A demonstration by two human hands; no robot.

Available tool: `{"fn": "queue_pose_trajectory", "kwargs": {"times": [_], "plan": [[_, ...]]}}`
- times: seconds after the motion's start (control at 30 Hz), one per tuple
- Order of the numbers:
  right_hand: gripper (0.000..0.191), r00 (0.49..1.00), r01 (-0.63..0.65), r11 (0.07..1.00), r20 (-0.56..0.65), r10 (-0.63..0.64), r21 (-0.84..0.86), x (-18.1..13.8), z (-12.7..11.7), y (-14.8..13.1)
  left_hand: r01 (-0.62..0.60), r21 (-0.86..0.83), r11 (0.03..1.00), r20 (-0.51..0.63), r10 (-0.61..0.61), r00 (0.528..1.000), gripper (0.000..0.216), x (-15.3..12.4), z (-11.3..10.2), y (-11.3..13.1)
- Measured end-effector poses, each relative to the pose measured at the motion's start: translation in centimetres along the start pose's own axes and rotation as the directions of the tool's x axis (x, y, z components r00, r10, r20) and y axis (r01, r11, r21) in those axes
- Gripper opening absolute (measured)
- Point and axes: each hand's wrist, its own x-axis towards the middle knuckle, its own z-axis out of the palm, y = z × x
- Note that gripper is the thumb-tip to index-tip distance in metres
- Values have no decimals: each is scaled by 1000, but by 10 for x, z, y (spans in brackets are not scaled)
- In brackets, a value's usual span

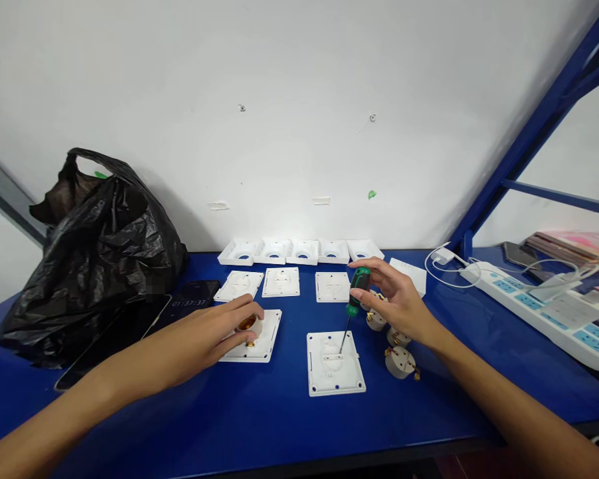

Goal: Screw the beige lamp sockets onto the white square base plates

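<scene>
In my right hand (402, 299) is a green-and-black screwdriver (359, 285), gripped between thumb and fingers. Its shaft slants down to the centre of a white square plate (322, 379) lying on the table. The fingers of my left hand (214, 329) close round a white lamp socket (256, 327) whose brass threaded mouth faces up. That socket rests on or just above a second white square plate (267, 347); their contact is partly hidden by the hand. Beside my right wrist, several round white lamp sockets (400, 362) with brass terminals sit in a line.
Several white covers with round holes (302, 253) line the wall, with more square plates (281, 282) before them. A black plastic bag (104, 253), a phone (192, 297) and a dark tablet-like device (114, 339) occupy the left. On the right lies a power strip (539, 303) with white cables.
</scene>
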Motion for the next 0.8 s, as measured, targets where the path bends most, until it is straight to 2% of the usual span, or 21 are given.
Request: {"fn": "queue_pose_trajectory", "kwargs": {"times": [0.03,0.1,0.23,0.37,0.5,0.63,0.73,0.8], "plan": [[37,1000,8,1000,2,-8,-16,0,0,0,-9,8,1000,71,9,997,27,2,-1,1],[38,1000,19,999,9,-19,-33,1,-1,0,-21,30,999,108,18,994,27,10,0,7],[37,1000,26,1000,11,-26,-14,2,-2,-1,-117,18,993,19,116,993,30,38,11,30],[32,1000,22,999,14,-22,33,3,1,-3,-118,-60,991,-49,115,992,28,61,30,45],[32,999,-13,995,44,9,103,2,8,-2,-114,-204,972,-164,81,983,27,62,55,49],[29,998,-31,992,57,25,121,2,6,-2,-115,-278,954,-292,30,956,22,56,71,53],[28,999,-8,992,-37,13,123,6,-5,-2,-126,-337,933,-331,8,944,21,58,77,63],[29,985,33,990,-174,-9,135,10,-14,0,-161,-377,912,-351,20,936,20,62,83,73]]}}
